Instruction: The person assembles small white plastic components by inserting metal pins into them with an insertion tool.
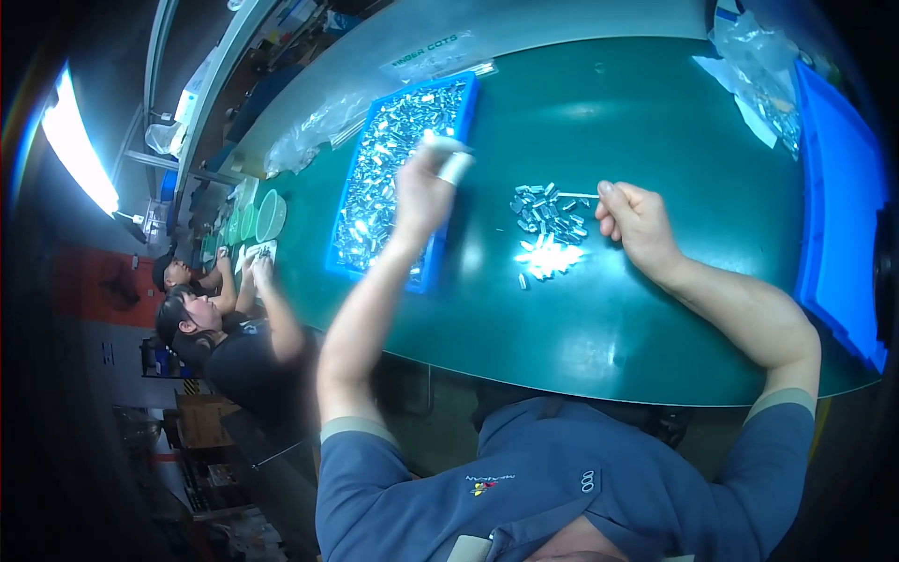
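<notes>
My right hand (641,225) is closed on a thin, pale stick (578,196), whose tip points left over a loose pile of small shiny metal pieces (548,211) on the green table. Glare whitens the near part of that pile. My left hand (426,192) is at the right side of a shallow blue tray (465,117) filled with many similar metal pieces (379,178). White coverings show on some of its fingers. Motion blurs those fingers, and whether they hold anything cannot be made out.
A large blue bin (843,215) stands along the table's right edge. Beside it, at the far right, lie clear plastic bags (763,70). More plastic film (314,131) is behind the tray. Two people work farther left, near pale green bowls (271,215).
</notes>
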`<state>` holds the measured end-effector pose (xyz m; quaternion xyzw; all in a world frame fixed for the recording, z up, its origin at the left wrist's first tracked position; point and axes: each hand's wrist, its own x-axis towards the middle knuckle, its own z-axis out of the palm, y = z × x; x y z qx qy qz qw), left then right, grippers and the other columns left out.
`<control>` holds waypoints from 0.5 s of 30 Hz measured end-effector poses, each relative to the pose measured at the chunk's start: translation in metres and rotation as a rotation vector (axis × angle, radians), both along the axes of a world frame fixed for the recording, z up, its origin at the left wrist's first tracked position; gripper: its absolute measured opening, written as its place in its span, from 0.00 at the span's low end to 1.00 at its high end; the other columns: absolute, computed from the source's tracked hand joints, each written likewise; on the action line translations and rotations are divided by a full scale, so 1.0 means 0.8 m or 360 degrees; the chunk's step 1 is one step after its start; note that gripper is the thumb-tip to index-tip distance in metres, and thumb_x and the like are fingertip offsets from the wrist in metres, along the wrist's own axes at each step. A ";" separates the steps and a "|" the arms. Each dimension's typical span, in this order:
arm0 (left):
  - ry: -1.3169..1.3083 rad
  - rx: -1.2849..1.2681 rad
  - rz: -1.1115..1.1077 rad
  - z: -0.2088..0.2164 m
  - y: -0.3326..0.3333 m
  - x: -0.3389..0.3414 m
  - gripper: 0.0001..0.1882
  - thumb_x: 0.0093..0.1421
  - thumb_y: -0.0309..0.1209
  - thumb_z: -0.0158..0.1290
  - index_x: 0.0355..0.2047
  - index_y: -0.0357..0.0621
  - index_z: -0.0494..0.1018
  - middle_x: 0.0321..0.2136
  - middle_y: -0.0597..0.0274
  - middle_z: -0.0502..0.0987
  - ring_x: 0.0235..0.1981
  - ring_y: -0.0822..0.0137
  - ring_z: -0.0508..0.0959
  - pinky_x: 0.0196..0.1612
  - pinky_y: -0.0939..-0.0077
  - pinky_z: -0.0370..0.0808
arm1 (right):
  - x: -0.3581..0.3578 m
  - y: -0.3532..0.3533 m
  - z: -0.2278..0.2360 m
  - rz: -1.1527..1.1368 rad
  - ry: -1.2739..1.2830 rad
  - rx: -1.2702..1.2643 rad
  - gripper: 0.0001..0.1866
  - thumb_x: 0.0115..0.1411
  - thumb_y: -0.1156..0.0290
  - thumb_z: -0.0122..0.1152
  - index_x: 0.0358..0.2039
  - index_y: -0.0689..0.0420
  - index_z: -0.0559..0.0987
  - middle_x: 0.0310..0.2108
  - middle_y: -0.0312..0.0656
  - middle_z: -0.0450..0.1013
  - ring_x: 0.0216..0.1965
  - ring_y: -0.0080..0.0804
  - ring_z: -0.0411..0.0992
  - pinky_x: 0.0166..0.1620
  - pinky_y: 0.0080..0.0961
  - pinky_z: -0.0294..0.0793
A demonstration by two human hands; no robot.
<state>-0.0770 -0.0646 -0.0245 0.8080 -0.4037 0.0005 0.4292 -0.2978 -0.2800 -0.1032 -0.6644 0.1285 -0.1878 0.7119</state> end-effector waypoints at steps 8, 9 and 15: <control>-0.0520 0.0520 0.0837 0.044 0.067 0.143 0.11 0.58 0.28 0.66 0.40 0.40 0.81 0.35 0.57 0.84 0.35 0.67 0.82 0.42 0.71 0.78 | 0.001 0.000 0.010 0.0045 0.0035 -0.0068 0.22 0.73 0.57 0.53 0.26 0.58 0.78 0.19 0.33 0.73 0.20 0.15 0.66 0.25 0.17 0.65; -0.0660 0.0504 0.0853 0.043 0.070 0.145 0.11 0.57 0.29 0.66 0.40 0.41 0.82 0.36 0.54 0.84 0.38 0.62 0.83 0.43 0.68 0.77 | 0.001 -0.002 0.009 0.0082 0.0048 -0.0045 0.20 0.73 0.58 0.53 0.28 0.59 0.78 0.20 0.34 0.73 0.21 0.15 0.67 0.26 0.16 0.65; -0.0601 -0.0039 0.0229 0.010 0.045 0.007 0.10 0.59 0.24 0.63 0.42 0.41 0.81 0.38 0.57 0.83 0.39 0.64 0.83 0.43 0.70 0.78 | 0.010 -0.017 -0.017 -0.0035 -0.0044 -0.0087 0.14 0.72 0.63 0.56 0.33 0.60 0.79 0.26 0.34 0.75 0.26 0.15 0.69 0.30 0.15 0.67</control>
